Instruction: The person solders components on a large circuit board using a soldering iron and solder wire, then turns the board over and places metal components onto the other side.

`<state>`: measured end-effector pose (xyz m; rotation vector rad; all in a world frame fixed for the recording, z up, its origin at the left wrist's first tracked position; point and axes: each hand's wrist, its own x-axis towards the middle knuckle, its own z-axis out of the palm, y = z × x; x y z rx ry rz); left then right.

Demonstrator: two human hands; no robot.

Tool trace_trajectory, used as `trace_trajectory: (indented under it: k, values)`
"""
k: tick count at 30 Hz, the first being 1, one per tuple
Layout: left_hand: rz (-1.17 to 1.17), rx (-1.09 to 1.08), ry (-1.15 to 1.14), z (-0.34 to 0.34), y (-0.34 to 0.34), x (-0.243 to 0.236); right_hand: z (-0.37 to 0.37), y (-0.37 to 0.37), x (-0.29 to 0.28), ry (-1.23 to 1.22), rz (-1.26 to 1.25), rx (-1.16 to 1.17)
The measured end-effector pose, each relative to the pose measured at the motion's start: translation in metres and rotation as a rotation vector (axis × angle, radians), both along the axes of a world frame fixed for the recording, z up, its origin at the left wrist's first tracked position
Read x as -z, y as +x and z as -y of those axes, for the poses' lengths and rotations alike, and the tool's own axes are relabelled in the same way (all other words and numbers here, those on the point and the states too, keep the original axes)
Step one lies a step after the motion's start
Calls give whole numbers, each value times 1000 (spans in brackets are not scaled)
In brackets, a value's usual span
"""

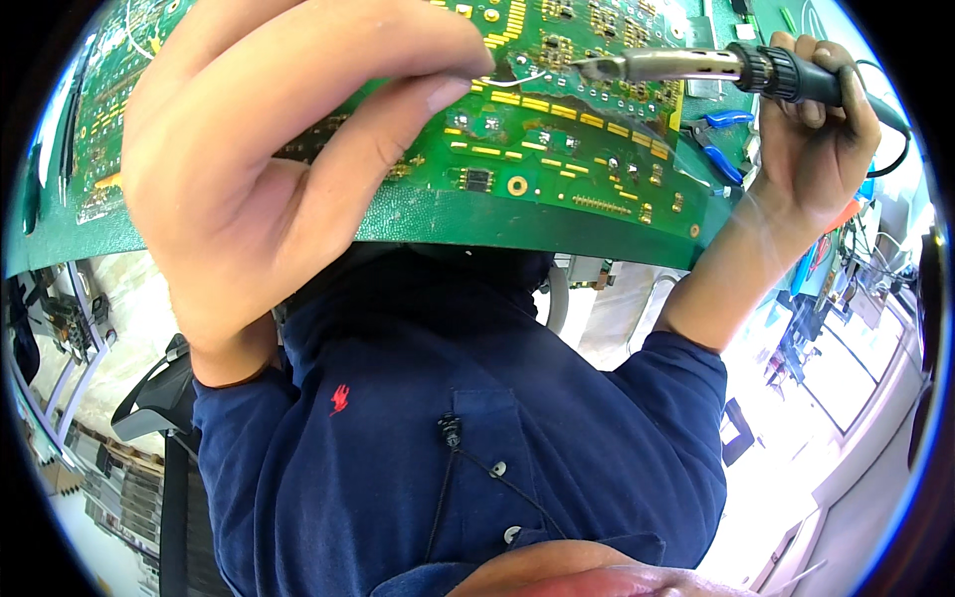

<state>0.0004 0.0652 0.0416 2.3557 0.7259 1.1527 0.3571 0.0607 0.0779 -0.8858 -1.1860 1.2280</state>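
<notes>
A green circuit board [557,189] with gold pads and many small parts lies before me. My left hand [298,149] is over its left side, thumb and forefinger pinched on a thin, pale wire [515,81] that runs right across the board. From the right, my right hand [818,129] grips the black handle of a soldering iron [686,66]. Its metal barrel points left, and the dark tip is close to the wire's end, above small parts. Whether tip and wire touch, I cannot tell. Faint smoke seems to hang near my right forearm.
Blue-handled pliers [724,149] lie right of the board, beside my right wrist. The green mat [428,231] ends at a curved front edge near my body. A black cable [895,124] trails from the iron's handle. A dark chair part [159,393] stands at the left.
</notes>
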Motion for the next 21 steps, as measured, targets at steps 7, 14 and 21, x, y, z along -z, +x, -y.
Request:
trace_trajectory:
  k: [7,14,21]
  values:
    - [-37,31,-10,2,4,1,0,13,3,73,60,-96]
    - [-41,7,4,4,7,-2,2,5,0,90,110,-10]
    - [-52,5,57,3,10,0,2,8,1,107,174,-46]
